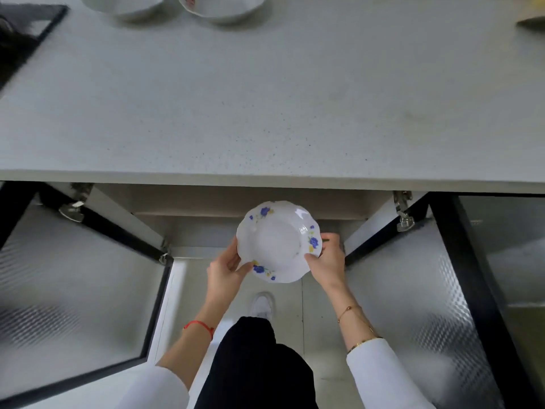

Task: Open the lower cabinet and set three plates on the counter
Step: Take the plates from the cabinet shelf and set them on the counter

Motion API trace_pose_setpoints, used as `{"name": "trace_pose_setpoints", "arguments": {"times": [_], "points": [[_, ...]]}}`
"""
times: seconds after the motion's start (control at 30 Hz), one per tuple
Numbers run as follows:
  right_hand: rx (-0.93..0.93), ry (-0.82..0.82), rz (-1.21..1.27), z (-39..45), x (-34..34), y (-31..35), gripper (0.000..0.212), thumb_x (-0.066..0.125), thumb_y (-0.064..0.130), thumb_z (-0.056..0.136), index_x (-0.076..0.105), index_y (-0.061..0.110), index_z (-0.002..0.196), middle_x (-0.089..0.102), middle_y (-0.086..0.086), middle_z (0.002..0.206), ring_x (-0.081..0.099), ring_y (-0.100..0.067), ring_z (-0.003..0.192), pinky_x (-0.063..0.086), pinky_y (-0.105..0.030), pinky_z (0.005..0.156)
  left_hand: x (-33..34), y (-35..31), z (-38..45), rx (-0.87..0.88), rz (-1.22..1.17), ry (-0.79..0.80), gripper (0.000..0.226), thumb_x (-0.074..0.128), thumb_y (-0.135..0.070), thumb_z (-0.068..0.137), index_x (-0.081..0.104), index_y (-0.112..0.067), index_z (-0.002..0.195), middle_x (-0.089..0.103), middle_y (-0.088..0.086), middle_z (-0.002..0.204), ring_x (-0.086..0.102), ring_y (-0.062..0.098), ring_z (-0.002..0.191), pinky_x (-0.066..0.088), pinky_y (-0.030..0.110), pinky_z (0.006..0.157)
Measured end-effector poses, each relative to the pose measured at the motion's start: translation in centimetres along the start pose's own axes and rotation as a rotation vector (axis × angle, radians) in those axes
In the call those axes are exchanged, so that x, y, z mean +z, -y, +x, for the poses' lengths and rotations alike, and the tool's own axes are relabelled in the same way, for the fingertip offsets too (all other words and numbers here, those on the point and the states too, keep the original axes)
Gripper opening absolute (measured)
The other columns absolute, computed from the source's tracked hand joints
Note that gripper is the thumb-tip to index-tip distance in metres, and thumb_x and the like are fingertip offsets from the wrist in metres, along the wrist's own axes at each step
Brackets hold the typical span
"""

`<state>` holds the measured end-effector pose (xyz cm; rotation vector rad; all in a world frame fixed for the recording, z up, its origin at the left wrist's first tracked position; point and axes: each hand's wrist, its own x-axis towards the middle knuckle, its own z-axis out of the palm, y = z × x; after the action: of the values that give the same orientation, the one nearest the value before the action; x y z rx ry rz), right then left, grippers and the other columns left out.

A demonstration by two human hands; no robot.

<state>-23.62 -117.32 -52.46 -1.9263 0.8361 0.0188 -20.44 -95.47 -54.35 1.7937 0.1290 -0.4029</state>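
Two cabinet doors stand wide open below a pale counter (265, 98), seen from above by the person at work. At far left, the left door (76, 278) of frosted glass in a black frame swings outward. Next, the left hand (225, 268) curls around the near-left rim of a white plate (278, 241) with blue flowers, thumb on top. The plate is held level in the air, in front of the open cabinet and below the counter edge. The right hand (327, 262) closes on its right rim. Further right hangs the right door (418, 290). Two white dishes (174, 4) already sit at the counter's far edge. This looks like the third plate; next it must be lifted clear of the counter edge and set down flat.
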Motion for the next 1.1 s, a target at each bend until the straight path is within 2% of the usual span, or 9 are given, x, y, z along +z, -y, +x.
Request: {"name": "trace_pose_setpoints", "arguments": {"times": [0.07, 0.17, 0.33, 0.43, 0.53, 0.63, 0.7, 0.9, 1.1], "points": [[0.032, 0.024, -0.012, -3.2, -1.3, 1.0, 0.034, 0.062, 0.000, 0.075, 0.049, 0.009, 0.105, 0.052, 0.017, 0.084, 0.055, -0.001, 0.073, 0.037, -0.009, 0.050, -1.1, -1.5, -3.2, -0.031, 0.025, 0.000, 0.071, 0.073, 0.006, 0.077, 0.052, -0.024, 0.138, 0.064, -0.027, 0.116, 0.061, -0.006, 0.111, 0.050, 0.021, 0.097], [0.066, 0.054, -0.013, -7.7, -3.7, 2.8, 0.034, 0.063, 0.004, 0.076, 0.044, 0.018, 0.100, 0.064, 0.001, 0.089, 0.057, -0.006, 0.074, 0.035, -0.013, 0.050, -2.4, -4.3, -8.1, -0.050, 0.047, -0.004, 0.071, 0.074, 0.005, 0.077, 0.052, -0.024, 0.138, 0.064, -0.024, 0.118, 0.061, -0.007, 0.111, 0.050, 0.022, 0.098], [0.066, 0.080, 0.026, -14.8, -8.3, 6.2, 0.037, 0.065, 0.004, 0.077, 0.041, 0.019, 0.100, 0.064, -0.010, 0.098, 0.063, -0.021, 0.087, 0.043, -0.021, 0.056, -4.2, -9.8, -15.9, -0.055, 0.070, -0.018, 0.073, 0.074, 0.004, 0.076, 0.052, -0.029, 0.137, 0.062, -0.033, 0.114, 0.060, -0.013, 0.107, 0.049, 0.021, 0.098], [0.042, 0.079, 0.063, -18.6, -11.3, 8.3, 0.038, 0.069, 0.007, 0.077, 0.042, 0.021, 0.099, 0.062, -0.008, 0.099, 0.063, -0.019, 0.089, 0.045, -0.017, 0.054, -5.0, -13.2, -19.9, -0.043, 0.081, -0.020, 0.074, 0.075, 0.002, 0.075, 0.052, -0.031, 0.137, 0.062, -0.035, 0.111, 0.061, -0.011, 0.107, 0.049, 0.021, 0.097], [-0.014, 0.064, 0.088, -21.6, -14.1, 10.4, 0.038, 0.071, 0.010, 0.080, 0.044, 0.022, 0.103, 0.060, 0.005, 0.092, 0.062, -0.007, 0.085, 0.045, -0.006, 0.046, -5.7, -16.5, -22.9, 0.001, 0.082, -0.024, 0.073, 0.077, -0.001, 0.076, 0.051, -0.029, 0.138, 0.065, -0.024, 0.117, 0.061, -0.013, 0.104, 0.049, 0.017, 0.094], [-0.070, 0.044, 0.107, -23.6, -16.5, 12.5, 0.039, 0.070, 0.009, 0.083, 0.044, 0.018, 0.111, 0.057, 0.016, 0.090, 0.061, 0.000, 0.079, 0.046, -0.004, 0.050, -6.2, -19.7, -24.9, 0.045, 0.049, -0.027, 0.073, 0.077, -0.002, 0.076, 0.051, -0.029, 0.139, 0.065, -0.023, 0.117, 0.061, -0.010, 0.107, 0.049, 0.015, 0.094], [-0.105, 0.026, 0.124, -24.4, -17.9, 13.7, 0.039, 0.069, 0.008, 0.083, 0.044, 0.018, 0.113, 0.059, 0.014, 0.091, 0.062, 0.000, 0.079, 0.046, -0.004, 0.053, -6.5, -21.6, -25.7, 0.079, 0.015, -0.021, 0.073, 0.076, -0.001, 0.077, 0.050, -0.027, 0.139, 0.064, -0.023, 0.119, 0.061, -0.006, 0.111, 0.049, 0.014, 0.093], [-0.191, -0.061, 0.164, -26.1, -20.1, 16.3, 0.039, 0.068, 0.009, 0.083, 0.046, 0.020, 0.112, 0.065, 0.008, 0.093, 0.065, 0.000, 0.079, 0.051, -0.012, 0.059, -7.2, -25.3, -26.7, 0.210, -0.024, 0.018, 0.073, 0.072, 0.005, 0.077, 0.050, -0.024, 0.141, 0.065, -0.030, 0.117, 0.061, -0.005, 0.113, 0.047, 0.007, 0.089], [-0.232, -0.108, 0.182, -26.7, -20.8, 17.7, 0.038, 0.069, 0.009, 0.082, 0.047, 0.021, 0.111, 0.065, 0.006, 0.094, 0.066, -0.009, 0.086, 0.055, -0.024, 0.070, -7.7, -26.8, -26.7, 0.268, -0.062, 0.060, 0.071, 0.071, 0.003, 0.078, 0.050, -0.026, 0.140, 0.063, -0.020, 0.127, 0.059, 0.002, 0.120, 0.049, 0.020, 0.097]]}}
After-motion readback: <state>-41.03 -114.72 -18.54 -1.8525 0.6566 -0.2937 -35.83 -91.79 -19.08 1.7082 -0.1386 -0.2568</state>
